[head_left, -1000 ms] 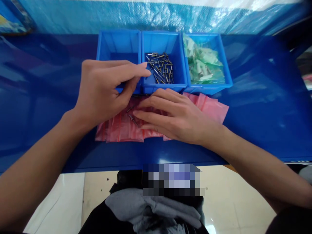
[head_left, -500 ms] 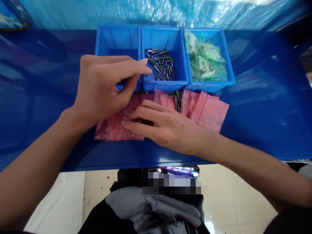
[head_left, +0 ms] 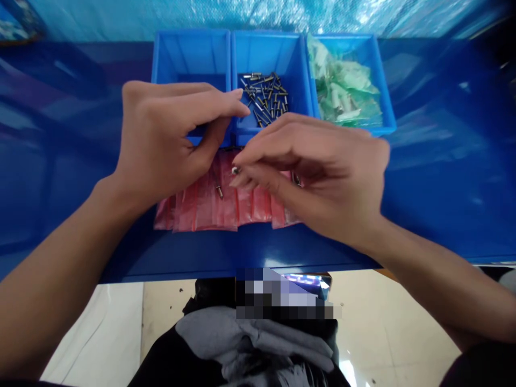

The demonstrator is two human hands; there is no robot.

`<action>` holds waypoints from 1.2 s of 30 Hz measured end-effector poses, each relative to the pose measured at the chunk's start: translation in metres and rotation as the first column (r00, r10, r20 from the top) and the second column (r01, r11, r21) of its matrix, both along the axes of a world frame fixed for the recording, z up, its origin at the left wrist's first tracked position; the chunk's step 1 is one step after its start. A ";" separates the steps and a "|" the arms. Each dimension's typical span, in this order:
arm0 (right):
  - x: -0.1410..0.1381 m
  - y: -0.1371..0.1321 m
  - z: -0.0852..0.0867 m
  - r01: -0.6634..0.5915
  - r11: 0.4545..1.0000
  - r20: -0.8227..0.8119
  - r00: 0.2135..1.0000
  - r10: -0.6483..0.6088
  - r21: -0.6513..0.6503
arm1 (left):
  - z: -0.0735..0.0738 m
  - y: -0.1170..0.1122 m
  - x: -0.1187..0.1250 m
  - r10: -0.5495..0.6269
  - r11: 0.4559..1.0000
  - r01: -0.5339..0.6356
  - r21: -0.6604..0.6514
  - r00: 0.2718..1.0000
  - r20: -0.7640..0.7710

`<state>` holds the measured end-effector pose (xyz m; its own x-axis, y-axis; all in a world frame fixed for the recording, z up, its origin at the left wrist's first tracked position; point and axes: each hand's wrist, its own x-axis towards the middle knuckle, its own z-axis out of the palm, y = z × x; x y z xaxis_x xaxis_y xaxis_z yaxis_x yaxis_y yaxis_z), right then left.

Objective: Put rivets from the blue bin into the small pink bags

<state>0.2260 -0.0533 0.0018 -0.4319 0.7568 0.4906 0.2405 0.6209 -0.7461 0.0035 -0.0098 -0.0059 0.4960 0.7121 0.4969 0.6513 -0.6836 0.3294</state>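
The right hand (head_left: 326, 172) pinches a small metal piece (head_left: 235, 170) between its thumb and fingertips, only the pale, round end of the piece showing; the fingers of the left hand (head_left: 173, 134) are bent, index finger extended towards the right, the thumb tucked partly out of sight beneath, and whether they grip anything cannot be told. Just below the gap between the two hands' fingers, a loose rivet (head_left: 219, 191) lies on a row of overlapping pink plastic bags (head_left: 226, 217); the row spreads beneath both hands, and the right hand and wrist hide part of it.

Just beyond the fingers stand three blue bins side by side; the left fingertips overlap, in view, the near left corner of the middle bin (head_left: 268, 51), where a heap of dark and brassy rivets (head_left: 266, 99) lies; the left bin (head_left: 193, 51) is partly covered by the left hand; the right bin (head_left: 386, 102), beyond the right hand's knuckles, holds green-tinted plastic bags (head_left: 350, 86) with pale pieces inside. Farther out, a glossy blue surface (head_left: 443, 172) extends to both sides of the hands; a shiny light-blue sheet (head_left: 161, 19) runs behind the bins.
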 end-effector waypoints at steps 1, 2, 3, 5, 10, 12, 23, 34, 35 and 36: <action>0.001 0.001 0.001 0.016 0.997 -0.073 0.997 -0.021 -0.070 | 0.001 -0.003 0.001 0.017 1.000 -0.017 -0.013 1.000 -0.001; 0.001 0.003 0.000 0.012 0.993 -0.150 0.988 -0.030 -0.117 | 0.003 -0.005 0.002 0.028 0.999 -0.028 -0.025 1.000 -0.004; 0.001 0.004 -0.001 0.000 0.988 -0.212 0.977 -0.033 -0.157 | 0.003 -0.006 0.003 0.029 0.999 -0.030 -0.032 1.000 -0.007; 0.002 0.008 -0.004 -0.035 0.977 -0.301 0.953 -0.030 -0.210 | 0.004 -0.007 0.004 0.022 0.999 -0.022 -0.032 1.000 -0.014; 0.004 0.012 -0.010 -0.052 0.959 -0.348 0.936 -0.050 -0.280 | 0.003 -0.006 0.002 0.016 1.000 -0.016 -0.013 1.000 -0.015; 0.005 0.011 -0.008 -0.095 0.944 -0.352 0.936 -0.024 -0.315 | 0.003 -0.005 0.002 0.016 1.000 -0.017 -0.017 1.000 -0.013; 0.010 0.011 -0.006 -0.080 0.873 -0.396 0.908 -0.134 -0.480 | 0.007 -0.008 0.004 0.025 1.000 -0.025 -0.019 1.000 -0.009; 0.009 0.011 -0.006 -0.116 0.910 -0.357 0.933 -0.038 -0.399 | -0.006 0.010 -0.006 -0.043 0.998 0.044 0.048 0.999 -0.014; 0.009 0.012 -0.008 -0.132 0.919 -0.359 0.933 -0.011 -0.372 | -0.006 0.010 -0.006 -0.042 0.998 0.042 0.040 0.999 -0.018; 0.008 0.013 -0.010 -0.142 0.924 -0.358 0.934 0.007 -0.354 | -0.005 0.010 -0.007 -0.046 0.998 0.046 0.035 0.999 -0.021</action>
